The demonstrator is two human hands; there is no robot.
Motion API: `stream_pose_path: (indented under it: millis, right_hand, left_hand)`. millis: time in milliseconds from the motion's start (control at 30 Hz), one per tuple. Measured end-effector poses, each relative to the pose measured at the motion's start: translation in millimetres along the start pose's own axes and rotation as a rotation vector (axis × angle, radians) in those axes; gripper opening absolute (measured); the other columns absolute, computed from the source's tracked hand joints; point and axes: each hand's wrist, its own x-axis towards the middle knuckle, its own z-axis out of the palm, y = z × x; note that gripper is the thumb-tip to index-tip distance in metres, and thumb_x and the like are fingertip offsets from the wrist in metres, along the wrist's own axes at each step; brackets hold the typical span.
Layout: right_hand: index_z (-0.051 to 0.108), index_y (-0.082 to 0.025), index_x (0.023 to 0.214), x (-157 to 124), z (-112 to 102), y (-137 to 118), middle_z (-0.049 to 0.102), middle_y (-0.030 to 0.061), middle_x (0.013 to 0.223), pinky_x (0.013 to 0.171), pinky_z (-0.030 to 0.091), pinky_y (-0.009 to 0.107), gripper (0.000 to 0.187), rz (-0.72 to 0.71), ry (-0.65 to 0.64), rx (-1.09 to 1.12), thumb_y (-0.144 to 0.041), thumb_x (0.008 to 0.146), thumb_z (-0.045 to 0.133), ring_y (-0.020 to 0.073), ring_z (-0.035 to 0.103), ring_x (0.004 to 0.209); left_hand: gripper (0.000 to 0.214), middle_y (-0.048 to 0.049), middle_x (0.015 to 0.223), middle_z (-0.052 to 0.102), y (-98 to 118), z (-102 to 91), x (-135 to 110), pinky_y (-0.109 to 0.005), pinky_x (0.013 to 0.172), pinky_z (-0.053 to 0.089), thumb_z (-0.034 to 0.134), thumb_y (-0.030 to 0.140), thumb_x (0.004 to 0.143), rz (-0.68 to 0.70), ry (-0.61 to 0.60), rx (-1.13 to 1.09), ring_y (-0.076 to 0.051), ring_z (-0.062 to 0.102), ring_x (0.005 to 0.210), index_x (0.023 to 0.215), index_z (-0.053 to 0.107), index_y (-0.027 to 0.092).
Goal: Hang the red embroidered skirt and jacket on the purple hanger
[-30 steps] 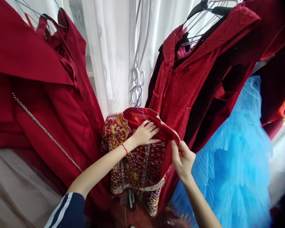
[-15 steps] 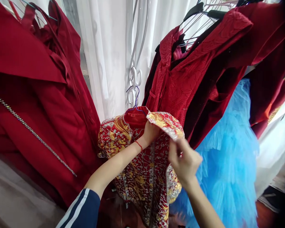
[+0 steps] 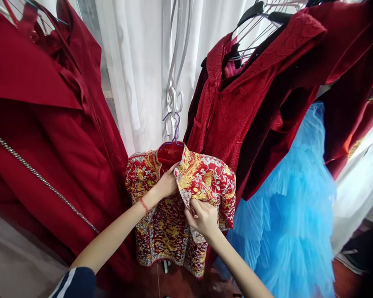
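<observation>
A red jacket (image 3: 205, 176) with gold and silver embroidery hangs on a purple hanger (image 3: 175, 134). My left hand (image 3: 168, 183), with a red cord bracelet (image 3: 144, 205) on its wrist, reaches to the front opening just below the collar. Its fingertips go under the jacket's front panel and are partly hidden there. Lower along the same panel edge, my right hand (image 3: 203, 217) pinches the jacket between thumb and fingers. The front panel lies over the chest, and the red lining shows inside the neck.
White rings (image 3: 173, 99) hold the hanger before a white curtain (image 3: 146, 62). Dark red garments (image 3: 49, 136) hang at the left, one with a rhinestone strip. More red dresses (image 3: 233, 111) and a blue tulle skirt (image 3: 298, 207) crowd the right side.
My right hand has brought the lifted front panel down and leftward across the jacket's chest. My left hand has shifted left and slightly down, still at the panel's edge.
</observation>
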Motion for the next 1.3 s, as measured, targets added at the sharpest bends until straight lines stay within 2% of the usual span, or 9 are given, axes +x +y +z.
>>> stream_pose_path:
  millis: [100, 200, 300, 467, 633, 733, 833, 1067, 1300]
  right_hand:
    - [0.055, -0.019, 0.074, 4, -1, -2, 0.057, -0.0008, 0.055, 0.053, 0.032, 0.024, 0.019, 0.027, 0.04, 0.001, -0.028, 0.09, 0.049, 0.0115, 0.048, 0.048]
    - [0.055, -0.019, 0.072, 12, 2, -5, 0.056, -0.0011, 0.052, 0.053, 0.033, 0.024, 0.022, 0.076, 0.077, -0.05, -0.032, 0.089, 0.052, 0.0121, 0.051, 0.048]
    - [0.053, -0.019, 0.07, 18, 6, -8, 0.055, -0.0014, 0.051, 0.052, 0.032, 0.024, 0.025, 0.155, 0.082, -0.103, -0.037, 0.088, 0.055, 0.012, 0.05, 0.047]
    - [0.056, -0.018, 0.08, 26, -2, 7, 0.059, -0.0015, 0.056, 0.05, 0.03, 0.022, 0.022, 0.28, 0.112, -0.122, -0.038, 0.087, 0.055, 0.0114, 0.052, 0.047]
    - [0.056, -0.018, 0.075, 37, -33, 42, 0.049, -0.0057, 0.051, 0.048, 0.03, 0.021, 0.022, 0.456, 0.202, -0.028, -0.032, 0.091, 0.051, 0.0086, 0.045, 0.043]
    - [0.056, -0.018, 0.072, 39, -51, 53, 0.048, -0.0054, 0.054, 0.05, 0.033, 0.021, 0.023, 0.504, 0.267, 0.07, -0.03, 0.091, 0.051, 0.0084, 0.042, 0.046]
    - [0.058, -0.018, 0.075, 35, -59, 49, 0.052, -0.0034, 0.061, 0.054, 0.036, 0.023, 0.02, 0.563, 0.341, 0.181, -0.03, 0.09, 0.055, 0.01, 0.044, 0.053]
    - [0.045, -0.02, 0.07, 42, -24, 11, 0.044, -0.0035, 0.065, 0.057, 0.034, 0.025, 0.023, 0.401, 0.216, 0.421, -0.023, 0.093, 0.05, 0.0109, 0.041, 0.058]
    - [0.038, -0.022, 0.068, 76, -17, 24, 0.037, -0.0041, 0.063, 0.056, 0.03, 0.027, 0.032, 0.597, 0.476, 0.491, -0.032, 0.098, 0.044, 0.0118, 0.035, 0.057]
  left_hand:
    - [0.034, -0.0094, 0.136, 0.06, -12, -29.2, -32, -0.045, 0.117, 0.032, 0.052, 0.021, 0.091, -0.025, 0.155, 0.139, -0.023, 0.048, 0.135, 0.122, 0.065, 0.02]
    - [0.055, -0.014, 0.153, 0.04, -30, -49.5, -45, -0.049, 0.118, 0.025, 0.049, 0.03, 0.093, -0.258, 0.326, 0.28, -0.027, 0.032, 0.145, 0.146, 0.042, 0.016]
    - [0.078, -0.0222, 0.158, 0.024, -44, -46.6, -42, -0.054, 0.118, 0.02, 0.049, 0.047, 0.092, -0.4, 0.245, 0.304, -0.033, 0.02, 0.149, 0.153, 0.023, 0.005]
    - [0.08, -0.0247, 0.159, 0.018, -30, -27.9, -34, -0.05, 0.12, 0.015, 0.043, 0.044, 0.095, -0.35, 0.132, 0.278, -0.031, 0.015, 0.15, 0.154, 0.012, 0.001]
    - [0.063, -0.0172, 0.158, 0.03, -22, -35.6, -19, -0.049, 0.119, 0.018, 0.043, 0.039, 0.096, -0.193, 0.226, 0.243, -0.028, 0.028, 0.147, 0.153, 0.027, 0.017]
    - [0.071, -0.0232, 0.147, 0.045, -50, -39.9, -12, -0.049, 0.112, 0.03, 0.047, 0.056, 0.092, -0.433, 0.316, 0.197, -0.032, 0.043, 0.137, 0.145, 0.038, 0.01]
    - [0.072, -0.0201, 0.118, 0.067, -78, -40.0, -11, -0.041, 0.094, 0.045, 0.042, 0.07, 0.087, -0.583, 0.119, 0.114, -0.032, 0.063, 0.111, 0.123, 0.057, 0.01]
    - [0.065, -0.0143, 0.083, 0.073, -67, -52.4, -9, -0.03, 0.064, 0.04, 0.027, 0.066, 0.094, -0.755, -0.108, 0.266, -0.026, 0.069, 0.078, 0.088, 0.067, 0.016]
    - [0.064, -0.0129, 0.074, 0.072, -43, -72.6, -11, -0.028, 0.058, 0.034, 0.027, 0.063, 0.096, -0.731, -0.095, 0.309, -0.023, 0.068, 0.069, 0.088, 0.07, 0.016]
